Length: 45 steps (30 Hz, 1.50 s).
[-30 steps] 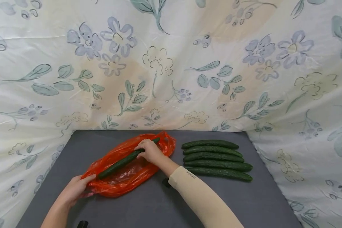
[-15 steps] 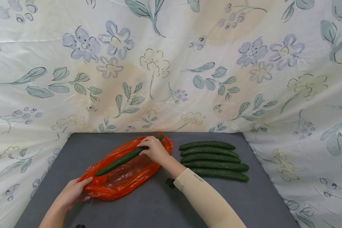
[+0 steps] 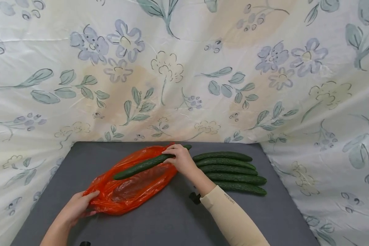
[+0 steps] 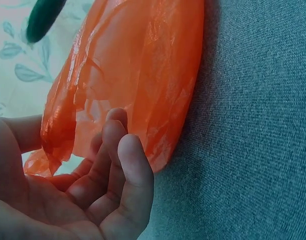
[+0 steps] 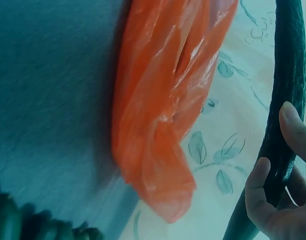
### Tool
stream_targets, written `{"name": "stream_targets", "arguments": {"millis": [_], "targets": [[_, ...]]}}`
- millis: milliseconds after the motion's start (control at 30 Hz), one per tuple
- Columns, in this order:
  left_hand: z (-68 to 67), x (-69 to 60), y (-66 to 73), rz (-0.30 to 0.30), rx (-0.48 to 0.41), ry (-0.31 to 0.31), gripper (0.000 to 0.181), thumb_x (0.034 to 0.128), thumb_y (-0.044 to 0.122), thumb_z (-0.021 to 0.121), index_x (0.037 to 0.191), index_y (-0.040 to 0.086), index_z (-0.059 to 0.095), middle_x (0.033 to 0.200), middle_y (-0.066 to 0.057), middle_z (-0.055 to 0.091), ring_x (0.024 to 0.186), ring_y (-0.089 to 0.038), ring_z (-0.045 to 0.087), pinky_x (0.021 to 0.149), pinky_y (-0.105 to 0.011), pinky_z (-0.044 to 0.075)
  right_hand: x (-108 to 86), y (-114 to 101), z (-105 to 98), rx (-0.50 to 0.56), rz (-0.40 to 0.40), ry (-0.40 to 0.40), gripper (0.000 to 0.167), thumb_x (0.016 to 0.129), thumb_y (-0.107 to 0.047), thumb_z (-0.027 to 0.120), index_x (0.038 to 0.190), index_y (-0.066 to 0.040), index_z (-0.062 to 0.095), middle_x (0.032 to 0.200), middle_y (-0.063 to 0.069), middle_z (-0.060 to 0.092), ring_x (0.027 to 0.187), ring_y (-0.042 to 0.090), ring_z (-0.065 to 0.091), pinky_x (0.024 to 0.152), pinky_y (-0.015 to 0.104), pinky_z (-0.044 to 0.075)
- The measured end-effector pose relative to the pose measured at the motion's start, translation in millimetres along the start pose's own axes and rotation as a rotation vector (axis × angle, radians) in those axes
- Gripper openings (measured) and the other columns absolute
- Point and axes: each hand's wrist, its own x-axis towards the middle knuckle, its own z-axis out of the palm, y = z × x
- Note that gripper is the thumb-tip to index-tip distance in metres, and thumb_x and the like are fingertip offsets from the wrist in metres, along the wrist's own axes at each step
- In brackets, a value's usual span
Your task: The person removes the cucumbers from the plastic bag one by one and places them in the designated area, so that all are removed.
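Note:
A long dark green cucumber (image 3: 141,166) is held above the bag by my right hand (image 3: 181,159), thumb and fingers wrapped about its far half. In the right wrist view the cucumber (image 5: 287,75) hangs clear of the red plastic bag (image 5: 153,110). That bag (image 3: 110,205) lies wide-mouthed on the table, slanting up to the right. Its near left end is pinched by my left hand (image 3: 78,206); in the left wrist view the fingers (image 4: 135,165) curl by the bag's edge. Several cucumbers (image 3: 233,179) lie side by side to the right of the bag.
The grey table (image 3: 160,225) ends at a floral cloth (image 3: 184,85) hanging behind it and at both sides. A small black object (image 3: 195,197) shows beneath my right forearm, and another (image 3: 85,243) at the bottom edge.
My right hand has lifted the cucumber up out of the bag and moved it to the right. My left hand stays at the bag's end. The row of cucumbers lies as before.

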Motion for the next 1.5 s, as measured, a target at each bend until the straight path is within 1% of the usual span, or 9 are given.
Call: {"name": "stream_targets", "arguments": {"millis": [67,267,600,767,967,1067,1167,1333,1500], "targets": [[0.4,-0.1,1.9,-0.001,0.006,0.006,0.071,0.1073,0.038,0.045,0.145,-0.019,0.027,0.103,-0.008,0.067,0.082,-0.014,0.066,0.074,-0.034,0.061,-3.8,5.1,-3.4,0.013,0.010,0.013,0.032,0.085,-0.016,0.079,0.117,-0.013,0.077,0.119,0.004,0.066,0.116,0.025,0.057,0.091,0.037,0.056],[1.3,-0.8,4.3,0.004,0.026,0.015,0.069,0.1083,0.036,0.043,0.145,-0.020,0.026,0.100,-0.006,0.067,0.080,-0.014,0.066,0.072,-0.033,0.061,-17.4,19.5,-14.6,0.011,0.034,0.030,0.034,0.083,-0.016,0.081,0.117,-0.015,0.077,0.121,0.005,0.066,0.117,0.025,0.059,0.090,0.036,0.057],[2.9,0.6,-0.8,0.006,0.022,0.011,0.071,0.1074,0.038,0.045,0.145,-0.020,0.026,0.103,-0.008,0.068,0.082,-0.015,0.066,0.073,-0.033,0.061,-53.1,48.5,-32.4,0.007,0.070,0.107,0.034,0.081,-0.014,0.083,0.115,-0.015,0.077,0.120,0.003,0.067,0.115,0.024,0.061,0.081,0.032,0.059],[3.1,1.1,0.1,0.014,0.024,0.018,0.068,0.1077,0.036,0.044,0.144,-0.019,0.028,0.098,-0.005,0.068,0.079,-0.014,0.067,0.072,-0.033,0.061,-69.8,56.5,-40.8,0.007,0.089,0.155,0.033,0.081,-0.013,0.082,0.114,-0.014,0.078,0.119,0.003,0.068,0.115,0.025,0.061,0.080,0.032,0.059],[5.9,3.5,-4.7,0.021,0.027,0.021,0.068,0.1082,0.037,0.043,0.144,-0.019,0.028,0.096,-0.004,0.068,0.077,-0.015,0.066,0.071,-0.033,0.061,-89.0,65.9,-48.1,0.018,0.150,0.166,0.033,0.082,-0.012,0.081,0.115,-0.014,0.077,0.120,0.001,0.067,0.114,0.024,0.062,0.079,0.029,0.059],[6.6,3.7,-6.3,0.023,0.024,0.024,0.068,0.1081,0.037,0.044,0.144,-0.019,0.028,0.097,-0.005,0.068,0.077,-0.015,0.066,0.071,-0.033,0.061,-98.2,70.4,-52.2,0.023,0.161,0.178,0.032,0.082,-0.010,0.081,0.114,-0.013,0.078,0.120,0.003,0.067,0.113,0.025,0.062,0.078,0.028,0.059],[5.9,3.3,-7.0,0.021,0.017,0.022,0.070,0.1076,0.038,0.045,0.144,-0.020,0.027,0.099,-0.007,0.068,0.078,-0.015,0.066,0.072,-0.033,0.061,-106.7,75.3,-57.0,0.007,0.174,0.182,0.032,0.082,-0.012,0.081,0.114,-0.014,0.077,0.121,0.004,0.066,0.112,0.025,0.063,0.077,0.027,0.059],[5.6,2.1,-6.1,0.011,0.016,0.020,0.070,0.1070,0.037,0.046,0.145,-0.019,0.026,0.101,-0.008,0.068,0.080,-0.015,0.066,0.073,-0.033,0.061,-122.6,83.9,-67.4,-0.017,0.228,0.184,0.034,0.082,-0.015,0.082,0.116,-0.014,0.077,0.123,0.004,0.066,0.110,0.025,0.064,0.077,0.028,0.059],[5.8,3.4,-5.5,0.021,0.022,0.010,0.071,0.1076,0.037,0.045,0.145,-0.020,0.025,0.101,-0.007,0.068,0.081,-0.014,0.066,0.073,-0.033,0.061,-140.0,92.6,-76.9,-0.052,0.256,0.200,0.035,0.080,-0.013,0.082,0.115,-0.014,0.077,0.123,0.005,0.066,0.109,0.025,0.064,0.077,0.029,0.059]]}}
